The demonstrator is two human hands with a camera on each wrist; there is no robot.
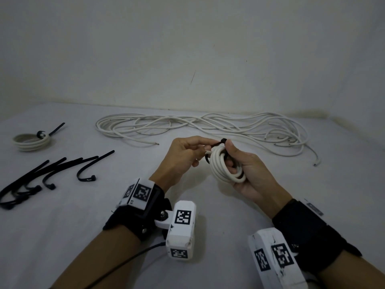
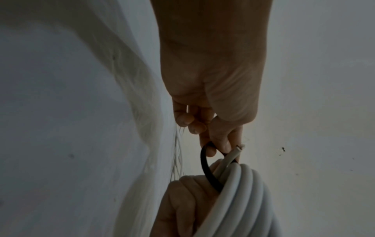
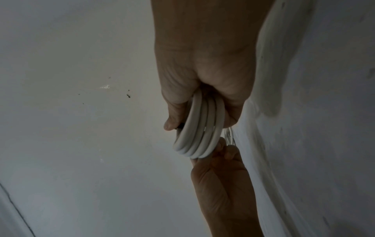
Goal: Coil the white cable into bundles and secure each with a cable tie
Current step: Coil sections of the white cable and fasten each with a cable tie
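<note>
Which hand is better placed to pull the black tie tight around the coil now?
Probably left: the left hand already pinches the cable tie, while the right hand grips the coil.

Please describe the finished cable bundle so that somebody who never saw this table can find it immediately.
Look at the table's far left edge, beyond the loose black ties. There lies a small flat coil of white cable. It alone lies bound, a black tie's tail sticking out.

Pale plaster wall (image 1: 187,49), thin crack, dim light; white cloth-covered surface (image 1: 62,215) below
</note>
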